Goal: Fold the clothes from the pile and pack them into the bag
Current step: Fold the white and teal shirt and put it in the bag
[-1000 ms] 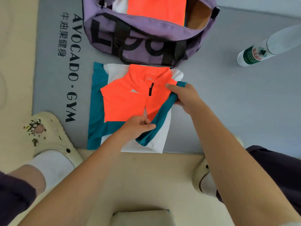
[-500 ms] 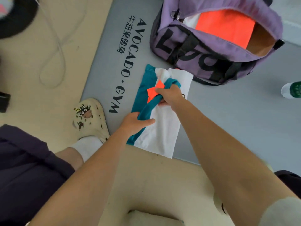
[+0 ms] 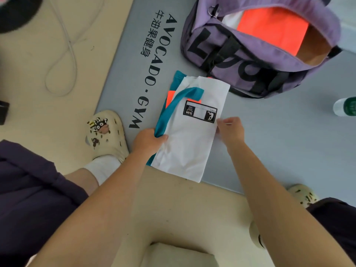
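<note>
mid-fold: shirt lying narrow on the mat, just short of the bag. left hand pinching the teal sleeve, right hand nipping the white edge. next, probably folding end to end, then lifting into the bag.

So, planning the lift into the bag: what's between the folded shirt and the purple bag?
Only bare grey mat between shirt and bag, per the head view.
</note>
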